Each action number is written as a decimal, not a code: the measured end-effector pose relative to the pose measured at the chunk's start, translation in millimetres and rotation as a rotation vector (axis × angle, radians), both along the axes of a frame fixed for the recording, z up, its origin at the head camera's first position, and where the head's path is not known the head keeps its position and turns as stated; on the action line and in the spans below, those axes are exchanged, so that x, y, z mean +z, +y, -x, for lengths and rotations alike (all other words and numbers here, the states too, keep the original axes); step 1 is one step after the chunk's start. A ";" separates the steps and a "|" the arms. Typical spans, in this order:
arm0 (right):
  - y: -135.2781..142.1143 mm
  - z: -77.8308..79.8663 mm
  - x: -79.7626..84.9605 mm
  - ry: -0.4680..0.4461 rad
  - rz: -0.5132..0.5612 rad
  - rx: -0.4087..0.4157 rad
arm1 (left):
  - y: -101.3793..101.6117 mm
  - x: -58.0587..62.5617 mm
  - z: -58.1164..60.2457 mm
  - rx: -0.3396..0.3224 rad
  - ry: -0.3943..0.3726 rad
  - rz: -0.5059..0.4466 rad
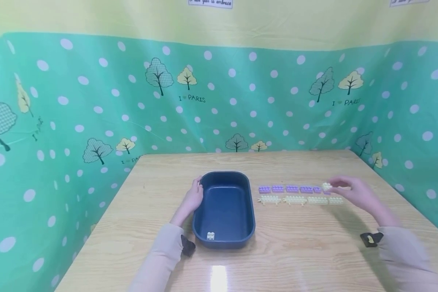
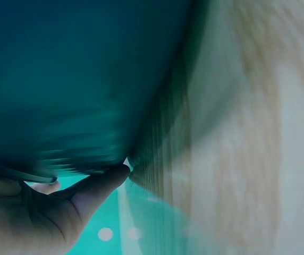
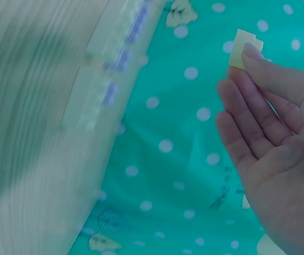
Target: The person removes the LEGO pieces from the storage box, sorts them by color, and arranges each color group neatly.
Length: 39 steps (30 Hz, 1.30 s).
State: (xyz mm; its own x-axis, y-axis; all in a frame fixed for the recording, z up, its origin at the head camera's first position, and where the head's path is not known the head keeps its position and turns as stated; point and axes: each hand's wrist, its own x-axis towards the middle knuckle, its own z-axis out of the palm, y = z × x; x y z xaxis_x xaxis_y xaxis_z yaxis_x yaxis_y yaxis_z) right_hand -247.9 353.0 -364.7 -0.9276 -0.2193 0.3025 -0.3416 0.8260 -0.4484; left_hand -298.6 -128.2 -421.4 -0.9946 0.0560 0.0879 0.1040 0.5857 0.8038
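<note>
My left hand (image 1: 194, 197) grips the left side of a dark blue rectangular tub (image 1: 224, 244), near its far left corner. In the left wrist view the thumb lies along the tub's outer wall (image 2: 83, 79). One small cream toy brick (image 1: 210, 235) sits inside the tub at its near left corner. Above the right end of the brick rows, my right hand (image 1: 355, 194) pinches another small cream brick (image 1: 326, 186) between thumb and fingertips. The right wrist view shows this cream brick (image 3: 239, 50) held up off the table.
Right of the tub, several purple bricks (image 1: 292, 189) form a back row. Several longer cream bricks (image 1: 317, 200) line up in front of them, some with small pegs sticking out. The wooden table (image 1: 295, 251) meets a green dotted curtain (image 1: 204, 121) at its back and sides.
</note>
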 end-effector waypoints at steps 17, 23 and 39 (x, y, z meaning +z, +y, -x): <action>63.4 0.3 -20.0 -0.060 -0.067 -0.018 | 1.5 -3.1 -2.9 -0.006 -0.010 -0.010; 71.3 7.4 -23.8 -0.151 -0.115 -0.030 | 2.2 -0.8 -5.2 -0.004 -0.010 -0.007; 79.9 23.1 -40.3 -0.241 -0.168 -0.051 | 0.2 -0.8 -1.2 0.002 -0.003 0.003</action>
